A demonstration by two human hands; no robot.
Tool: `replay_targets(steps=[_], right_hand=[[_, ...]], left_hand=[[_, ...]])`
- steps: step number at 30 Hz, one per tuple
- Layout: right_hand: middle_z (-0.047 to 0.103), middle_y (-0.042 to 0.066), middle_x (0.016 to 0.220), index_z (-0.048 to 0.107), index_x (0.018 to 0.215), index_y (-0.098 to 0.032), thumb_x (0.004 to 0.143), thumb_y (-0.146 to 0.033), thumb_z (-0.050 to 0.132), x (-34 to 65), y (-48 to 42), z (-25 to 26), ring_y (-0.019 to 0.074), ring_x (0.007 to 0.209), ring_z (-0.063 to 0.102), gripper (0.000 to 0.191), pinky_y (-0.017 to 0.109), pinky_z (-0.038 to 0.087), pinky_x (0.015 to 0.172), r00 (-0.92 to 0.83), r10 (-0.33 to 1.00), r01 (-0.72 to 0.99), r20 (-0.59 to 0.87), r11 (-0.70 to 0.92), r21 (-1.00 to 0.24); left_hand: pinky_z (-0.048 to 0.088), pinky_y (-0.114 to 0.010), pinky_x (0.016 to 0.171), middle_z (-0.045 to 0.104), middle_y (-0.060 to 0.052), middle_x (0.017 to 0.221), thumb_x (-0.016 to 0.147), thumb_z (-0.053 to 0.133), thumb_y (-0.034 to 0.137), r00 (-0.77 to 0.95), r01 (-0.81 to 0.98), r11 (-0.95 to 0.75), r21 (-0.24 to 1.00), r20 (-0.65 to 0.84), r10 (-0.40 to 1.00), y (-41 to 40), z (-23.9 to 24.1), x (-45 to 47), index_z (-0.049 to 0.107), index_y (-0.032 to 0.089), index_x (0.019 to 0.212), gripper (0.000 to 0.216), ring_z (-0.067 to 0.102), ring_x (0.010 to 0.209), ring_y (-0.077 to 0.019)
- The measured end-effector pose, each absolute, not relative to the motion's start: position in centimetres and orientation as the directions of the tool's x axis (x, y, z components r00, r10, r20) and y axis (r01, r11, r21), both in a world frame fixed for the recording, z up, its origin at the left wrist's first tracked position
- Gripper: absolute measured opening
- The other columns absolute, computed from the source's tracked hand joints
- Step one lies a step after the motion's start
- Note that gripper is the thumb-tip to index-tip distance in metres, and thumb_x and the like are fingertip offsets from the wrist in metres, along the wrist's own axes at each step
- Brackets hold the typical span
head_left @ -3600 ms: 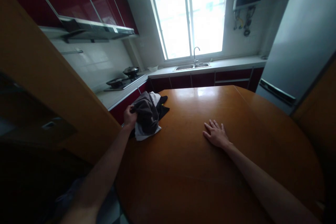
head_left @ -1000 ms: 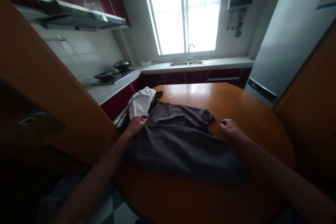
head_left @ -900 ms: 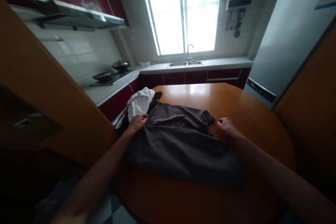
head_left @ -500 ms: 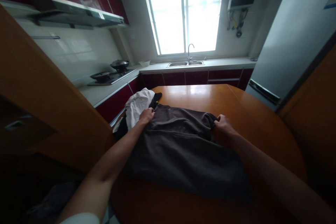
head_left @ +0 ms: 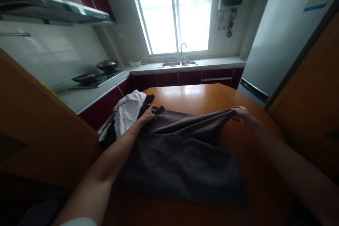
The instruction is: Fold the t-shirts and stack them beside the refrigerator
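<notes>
A dark grey garment (head_left: 182,162) lies spread on the wooden table (head_left: 201,96), with creases across its upper part. At its far left edge, my left hand (head_left: 148,114) is closed on the cloth. My right hand (head_left: 240,113) pinches a far right corner, which stretches out to the right in a point, with folds running from it toward the middle. Beside my left forearm is a heap of white and black clothes (head_left: 129,107), partly behind that arm. The garment's exact kind cannot be made out.
A counter with a sink (head_left: 178,64) runs below the window. On the left stand a stove (head_left: 99,80) and a covered pan (head_left: 106,65). A fridge (head_left: 275,39) is at the right, beyond the table's rounded edge. A wooden panel (head_left: 39,123) stands close on the left.
My right hand has moved right and slightly away, drawing the garment's corner out into a taut point. My left hand keeps its hold at the left edge. The view has turned a little right.
</notes>
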State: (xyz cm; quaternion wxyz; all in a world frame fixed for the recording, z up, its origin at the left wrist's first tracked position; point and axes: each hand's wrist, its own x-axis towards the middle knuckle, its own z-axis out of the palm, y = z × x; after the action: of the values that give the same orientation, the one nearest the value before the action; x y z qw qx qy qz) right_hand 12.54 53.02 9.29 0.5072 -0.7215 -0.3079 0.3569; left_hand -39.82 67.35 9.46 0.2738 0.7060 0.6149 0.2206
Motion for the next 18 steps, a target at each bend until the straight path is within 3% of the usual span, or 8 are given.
replay_targets(steps=[5,10,14,18], right_hand=[[0.063,0.005,0.086,0.054,0.114,-0.021,0.084,-0.013,0.057,14.1,54.0,8.7,0.0149,0.065,0.062,0.031,0.028,0.058,0.060,0.600,0.786,0.112,-0.151,-0.268,-0.957],[0.064,0.006,0.084,0.058,0.117,-0.017,0.080,-0.010,0.054,16.7,55.2,8.0,0.0162,0.065,0.060,0.038,0.028,0.053,0.059,0.635,0.770,0.229,-0.059,-0.260,-0.938],[0.066,0.009,0.092,0.062,0.113,-0.015,0.074,-0.007,0.056,19.5,56.9,8.4,0.0192,0.078,0.062,0.041,0.029,0.053,0.068,0.655,0.752,0.380,0.073,-0.244,-0.892],[0.068,0.011,0.103,0.065,0.110,-0.015,0.073,-0.006,0.056,20.7,59.9,9.0,0.0218,0.091,0.063,0.039,0.031,0.052,0.081,0.620,0.767,0.510,0.165,-0.234,-0.828]], left_hand=[[0.055,-0.025,0.064,0.075,-0.009,0.109,0.064,0.058,0.013,0.284,0.585,-0.022,0.810,-0.180,0.942,66.5,10.9,-38.5,0.070,0.015,0.121,0.059,0.070,0.075,-0.0173],[0.053,-0.026,0.062,0.076,-0.013,0.108,0.067,0.064,0.022,0.351,0.495,0.002,0.869,-0.203,0.914,66.6,11.7,-37.1,0.074,0.012,0.120,0.055,0.069,0.075,-0.0191],[0.055,-0.031,0.074,0.074,-0.015,0.114,0.072,0.072,0.037,0.354,0.435,-0.088,0.896,-0.080,0.932,67.9,11.3,-35.7,0.073,0.011,0.123,0.057,0.069,0.090,-0.0237],[0.051,-0.030,0.093,0.061,-0.013,0.139,0.075,0.072,0.040,0.266,0.421,-0.228,0.878,0.121,0.956,70.0,10.4,-34.9,0.069,0.014,0.130,0.060,0.061,0.117,-0.0252]])
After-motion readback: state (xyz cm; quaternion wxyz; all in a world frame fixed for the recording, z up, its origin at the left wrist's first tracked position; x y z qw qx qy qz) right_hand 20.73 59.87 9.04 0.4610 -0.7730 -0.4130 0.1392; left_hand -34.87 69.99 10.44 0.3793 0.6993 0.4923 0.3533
